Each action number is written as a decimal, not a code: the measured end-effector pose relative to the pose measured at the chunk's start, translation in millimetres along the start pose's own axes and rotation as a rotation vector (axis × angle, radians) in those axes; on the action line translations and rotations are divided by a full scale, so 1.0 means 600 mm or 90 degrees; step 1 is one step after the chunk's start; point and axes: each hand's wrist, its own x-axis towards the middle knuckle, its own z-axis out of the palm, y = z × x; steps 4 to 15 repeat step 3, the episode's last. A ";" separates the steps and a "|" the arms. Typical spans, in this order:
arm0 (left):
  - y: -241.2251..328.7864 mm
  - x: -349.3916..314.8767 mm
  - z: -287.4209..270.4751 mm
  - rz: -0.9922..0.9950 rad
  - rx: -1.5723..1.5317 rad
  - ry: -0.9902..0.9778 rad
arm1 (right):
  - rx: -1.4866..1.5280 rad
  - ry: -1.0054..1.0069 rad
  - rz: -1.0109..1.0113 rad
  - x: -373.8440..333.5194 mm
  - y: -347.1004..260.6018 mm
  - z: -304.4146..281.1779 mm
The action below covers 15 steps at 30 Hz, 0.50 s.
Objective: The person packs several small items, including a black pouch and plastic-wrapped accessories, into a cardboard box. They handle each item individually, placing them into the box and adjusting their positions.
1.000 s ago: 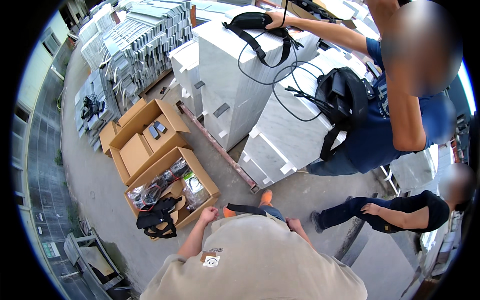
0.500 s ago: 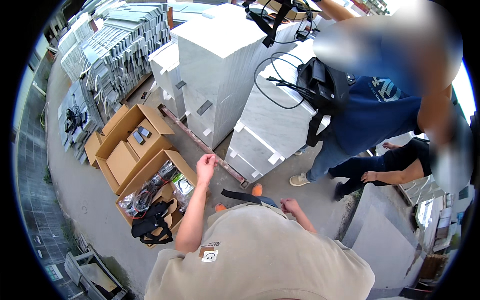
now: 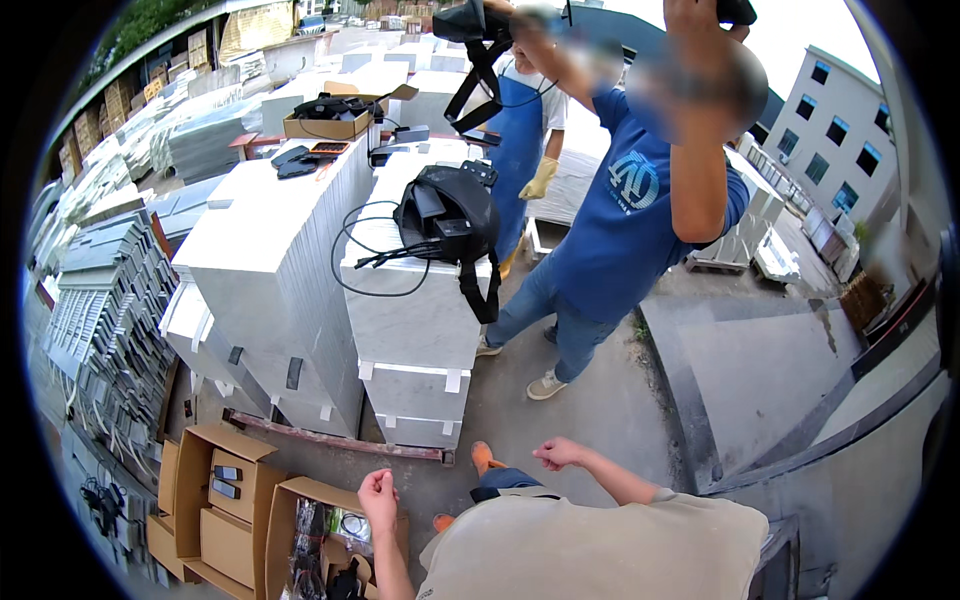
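Note:
My left hand [image 3: 378,497] is raised beside the open cardboard box [image 3: 283,520], its fingers curled closed with nothing visible in them. On the right, my right hand [image 3: 560,453] hangs over the pavement, fingers loosely closed and apparently bare. Neither hand touches anything. Inside the box lie clear plastic bags with dark cables [image 3: 308,540] and black straps. A second open box [image 3: 226,545] to its left has two small dark devices [image 3: 226,482] on its inner carton. Ahead, a black backpack-like pack [image 3: 450,215] with cables rests on pale stone slabs [image 3: 415,320].
A person in a blue T-shirt [image 3: 625,210] stands ahead, arms raised, with black strapped gear [image 3: 483,60] at one hand. Behind is a person in a blue apron [image 3: 528,130]. Stone stacks [image 3: 270,240] fill the left; a grey slab surface [image 3: 740,370] lies right.
My view has lifted and swung right, so boxes and slabs sit lower and further left. The apron-wearing person has come into view. My hands stay closed.

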 end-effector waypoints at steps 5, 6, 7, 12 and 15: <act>0.196 -0.032 -0.008 0.233 0.044 0.012 | -0.027 -0.039 0.020 -0.017 -0.012 -0.004; 0.196 -0.032 -0.008 0.233 0.044 0.012 | -0.027 -0.039 0.020 -0.017 -0.012 -0.004; 0.196 -0.032 -0.008 0.233 0.044 0.012 | -0.027 -0.039 0.020 -0.017 -0.012 -0.004; 0.196 -0.032 -0.008 0.233 0.044 0.012 | -0.027 -0.039 0.020 -0.017 -0.012 -0.004; 0.196 -0.032 -0.008 0.233 0.044 0.012 | -0.027 -0.039 0.020 -0.017 -0.012 -0.004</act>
